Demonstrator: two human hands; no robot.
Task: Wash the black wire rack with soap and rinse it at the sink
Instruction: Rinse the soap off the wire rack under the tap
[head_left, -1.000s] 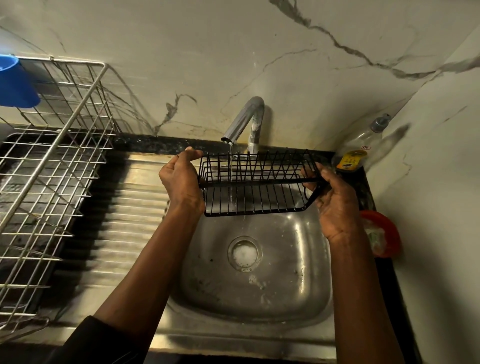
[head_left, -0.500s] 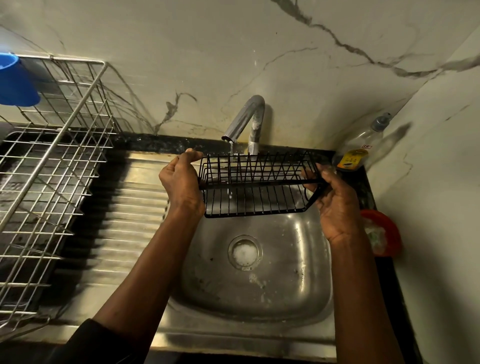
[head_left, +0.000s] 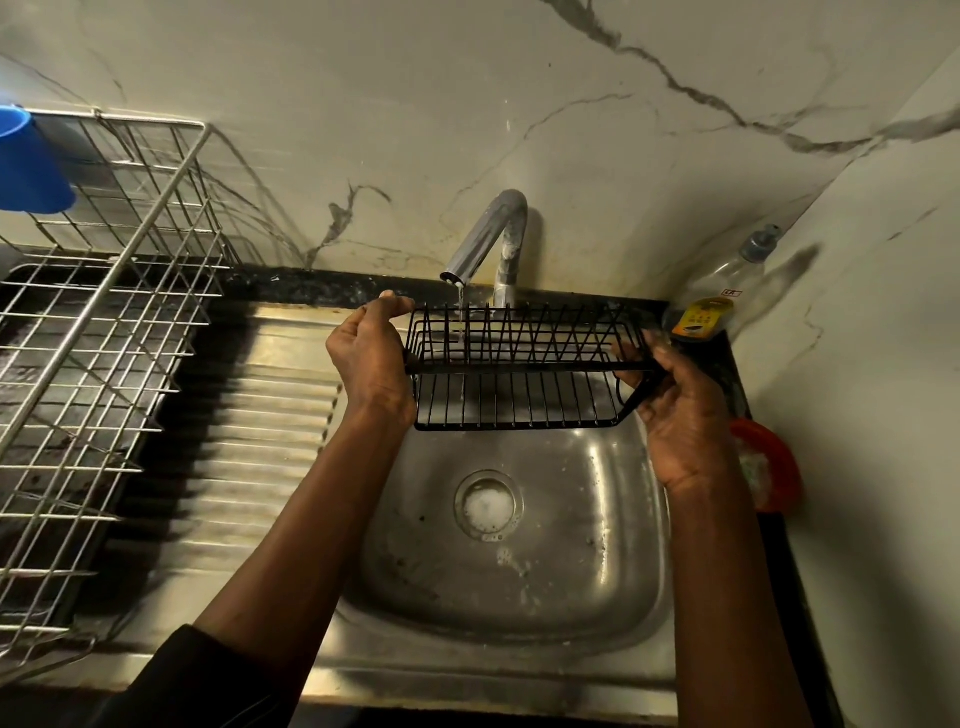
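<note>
Under the tap (head_left: 488, 239), both hands hold the black wire rack (head_left: 519, 364)

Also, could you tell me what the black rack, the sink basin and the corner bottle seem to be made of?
Black rack: thin metal wire, apparently coated matte black; slim straight rods joined in a grid.
Sink basin: likely stainless steel, silvery, with bright reflections.
Bottle: probably clear plastic, judging by its see-through body.
</note>
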